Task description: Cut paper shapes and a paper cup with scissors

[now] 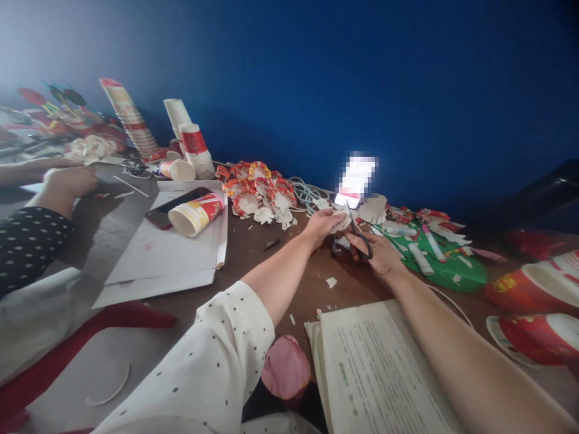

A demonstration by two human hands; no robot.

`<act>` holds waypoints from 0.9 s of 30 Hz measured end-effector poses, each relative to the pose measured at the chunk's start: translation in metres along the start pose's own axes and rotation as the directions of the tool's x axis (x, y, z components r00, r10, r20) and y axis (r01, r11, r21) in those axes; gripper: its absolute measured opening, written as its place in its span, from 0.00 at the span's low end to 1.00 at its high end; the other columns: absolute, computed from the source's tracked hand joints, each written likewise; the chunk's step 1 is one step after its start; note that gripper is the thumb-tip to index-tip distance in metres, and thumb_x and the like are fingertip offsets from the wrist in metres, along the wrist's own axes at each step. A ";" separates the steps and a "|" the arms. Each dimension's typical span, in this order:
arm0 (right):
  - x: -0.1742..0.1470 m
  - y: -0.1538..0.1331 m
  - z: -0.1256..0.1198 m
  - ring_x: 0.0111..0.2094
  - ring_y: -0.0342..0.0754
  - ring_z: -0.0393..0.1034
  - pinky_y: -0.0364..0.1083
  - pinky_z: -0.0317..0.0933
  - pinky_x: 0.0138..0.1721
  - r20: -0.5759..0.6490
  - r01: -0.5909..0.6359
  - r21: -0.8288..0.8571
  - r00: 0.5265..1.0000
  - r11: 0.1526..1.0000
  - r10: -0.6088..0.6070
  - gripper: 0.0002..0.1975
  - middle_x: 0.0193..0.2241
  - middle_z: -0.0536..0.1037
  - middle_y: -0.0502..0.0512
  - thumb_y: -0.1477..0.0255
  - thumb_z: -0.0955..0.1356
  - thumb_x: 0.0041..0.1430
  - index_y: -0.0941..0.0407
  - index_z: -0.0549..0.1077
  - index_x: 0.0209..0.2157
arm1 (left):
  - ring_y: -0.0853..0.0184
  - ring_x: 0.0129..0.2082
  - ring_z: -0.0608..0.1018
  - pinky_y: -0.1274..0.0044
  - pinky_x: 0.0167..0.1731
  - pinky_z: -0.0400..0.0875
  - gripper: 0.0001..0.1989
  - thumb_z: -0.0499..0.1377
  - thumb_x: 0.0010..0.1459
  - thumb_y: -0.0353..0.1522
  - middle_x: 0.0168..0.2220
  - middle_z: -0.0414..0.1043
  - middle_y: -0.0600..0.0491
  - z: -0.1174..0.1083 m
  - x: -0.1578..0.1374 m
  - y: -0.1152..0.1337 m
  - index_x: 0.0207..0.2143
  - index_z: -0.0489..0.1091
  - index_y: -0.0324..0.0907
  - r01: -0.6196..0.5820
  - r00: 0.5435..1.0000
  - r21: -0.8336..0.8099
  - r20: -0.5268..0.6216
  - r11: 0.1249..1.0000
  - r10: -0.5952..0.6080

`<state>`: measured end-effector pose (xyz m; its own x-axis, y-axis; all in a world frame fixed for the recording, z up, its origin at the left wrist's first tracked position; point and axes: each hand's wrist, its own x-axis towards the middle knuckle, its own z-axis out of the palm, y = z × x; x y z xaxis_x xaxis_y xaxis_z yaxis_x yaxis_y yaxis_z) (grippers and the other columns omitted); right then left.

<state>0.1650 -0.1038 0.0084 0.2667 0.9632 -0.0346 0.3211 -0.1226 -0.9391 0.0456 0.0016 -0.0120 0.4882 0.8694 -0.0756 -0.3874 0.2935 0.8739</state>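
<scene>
My left hand point(322, 226) is closed on a small piece of white paper point(340, 222), which could be part of a cut cup. With my right hand point(380, 256) I hold a pair of scissors point(362, 236) by its dark handles. The blades point up and away, right beside the white piece; whether they touch it cannot be made out. Just behind both hands a lit phone point(349, 198) leans upright, its screen blurred out. Small paper scraps point(332, 282) lie on the brown table below my hands.
Left of my arm, a paper cup point(192, 218) and a dark phone point(165, 211) lie on a white folder point(167, 259). Cut red-and-white cups point(262, 190) are heaped behind. Markers lie on a green sheet point(452, 265) at right. A person's hand point(70, 184) is at far left.
</scene>
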 end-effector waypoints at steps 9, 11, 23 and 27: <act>-0.008 -0.011 0.004 0.18 0.44 0.60 0.45 0.55 0.22 -0.018 0.061 -0.065 0.998 0.996 -0.062 0.24 0.15 0.68 0.50 0.48 0.70 0.49 0.54 0.70 0.17 | 0.72 0.19 0.72 0.79 0.22 0.65 0.04 0.61 0.53 0.27 0.21 0.71 0.52 0.003 -0.002 0.001 0.27 0.71 0.36 0.013 1.000 -0.022 0.016 1.000 -0.013; -0.008 -0.011 0.005 0.18 0.43 0.60 0.45 0.55 0.22 -0.028 0.066 -0.077 0.997 0.995 -0.068 0.25 0.14 0.68 0.50 0.47 0.70 0.49 0.54 0.69 0.17 | 0.73 0.19 0.71 0.79 0.22 0.64 0.04 0.62 0.53 0.28 0.21 0.71 0.52 0.003 -0.003 0.001 0.26 0.70 0.36 0.012 1.000 -0.010 0.004 1.000 -0.012; -0.003 0.000 0.005 0.18 0.43 0.59 0.44 0.51 0.21 -0.022 0.083 -0.067 0.996 0.994 -0.085 0.26 0.14 0.69 0.49 0.46 0.69 0.50 0.55 0.69 0.17 | 0.75 0.16 0.66 0.79 0.21 0.60 0.07 0.62 0.53 0.29 0.17 0.66 0.57 0.004 -0.006 -0.001 0.25 0.68 0.37 -0.030 1.000 0.036 -0.007 0.999 0.030; -0.002 0.002 0.002 0.18 0.43 0.57 0.44 0.50 0.21 0.016 0.091 -0.063 0.996 0.994 -0.091 0.27 0.13 0.68 0.49 0.46 0.68 0.51 0.54 0.69 0.17 | 0.75 0.17 0.67 0.79 0.22 0.61 0.09 0.66 0.50 0.32 0.18 0.67 0.57 0.002 -0.005 -0.002 0.25 0.69 0.37 -0.045 0.999 0.046 -0.007 0.998 0.045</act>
<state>0.1632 -0.1052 0.0059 0.2216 0.9741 0.0451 0.4010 -0.0489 -0.9148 0.0455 -0.0039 -0.0127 0.4649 0.8845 -0.0392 -0.3724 0.2355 0.8977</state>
